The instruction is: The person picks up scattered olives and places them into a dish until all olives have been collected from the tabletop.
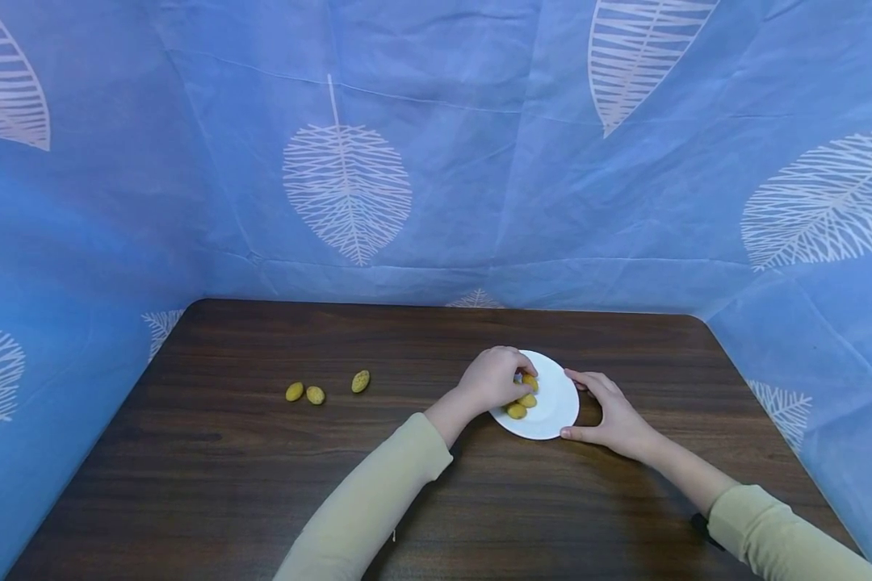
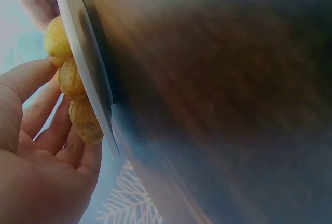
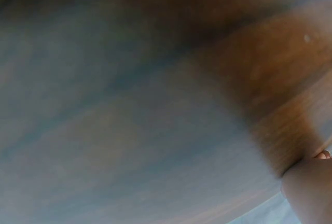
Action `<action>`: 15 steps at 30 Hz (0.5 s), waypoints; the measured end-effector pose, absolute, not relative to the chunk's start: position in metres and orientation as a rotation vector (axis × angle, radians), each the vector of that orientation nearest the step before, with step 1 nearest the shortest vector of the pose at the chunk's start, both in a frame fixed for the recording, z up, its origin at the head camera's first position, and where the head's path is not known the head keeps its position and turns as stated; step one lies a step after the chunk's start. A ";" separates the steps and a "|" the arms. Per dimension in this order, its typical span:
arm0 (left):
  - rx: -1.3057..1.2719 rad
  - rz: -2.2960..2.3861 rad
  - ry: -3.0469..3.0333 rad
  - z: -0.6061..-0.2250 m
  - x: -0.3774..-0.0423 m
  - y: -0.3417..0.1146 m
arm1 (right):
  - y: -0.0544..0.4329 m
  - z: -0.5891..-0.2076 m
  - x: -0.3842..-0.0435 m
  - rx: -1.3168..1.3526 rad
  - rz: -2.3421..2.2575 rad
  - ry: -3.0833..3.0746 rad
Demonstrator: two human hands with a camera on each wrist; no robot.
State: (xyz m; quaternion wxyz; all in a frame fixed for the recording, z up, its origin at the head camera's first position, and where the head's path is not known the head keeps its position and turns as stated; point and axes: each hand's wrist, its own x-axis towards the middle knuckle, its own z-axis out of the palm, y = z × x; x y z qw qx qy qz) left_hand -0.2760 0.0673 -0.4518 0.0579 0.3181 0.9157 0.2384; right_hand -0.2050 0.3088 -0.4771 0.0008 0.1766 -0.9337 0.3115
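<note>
On the right half of the table lies a round white plate point(image 1: 558, 403) with several small yellow oval fruits point(image 1: 517, 411) near its left side. My left hand point(image 1: 490, 379) reaches over the plate's left rim and pinches one yellow fruit point(image 1: 530, 382) between thumb and fingers. Seen from the left wrist, the fruits point(image 2: 70, 79) sit in a row against the plate point(image 2: 85, 47), and the thumb touches them. My right hand point(image 1: 614, 420) holds the plate's right rim, thumb at the near side and fingers at the far side. Only a sliver of that hand point(image 3: 308, 190) shows in the right wrist view.
Three more yellow fruits lie on the left half of the dark wooden table point(image 1: 262, 468): two close together point(image 1: 294, 392) and one point(image 1: 360, 381) a little to their right. A blue cloth point(image 1: 465, 186) with white leaf prints hangs behind and beside the table.
</note>
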 end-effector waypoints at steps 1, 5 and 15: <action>0.962 0.713 2.775 -0.452 -0.276 0.068 | 0.309 -0.477 -0.205 0.556 0.975 -2.932; 0.967 0.681 2.762 -0.453 -0.277 0.069 | 0.310 -0.477 -0.205 0.553 0.977 -2.928; 0.984 0.709 2.742 -0.449 -0.277 0.066 | 0.309 -0.477 -0.206 0.547 0.960 -2.944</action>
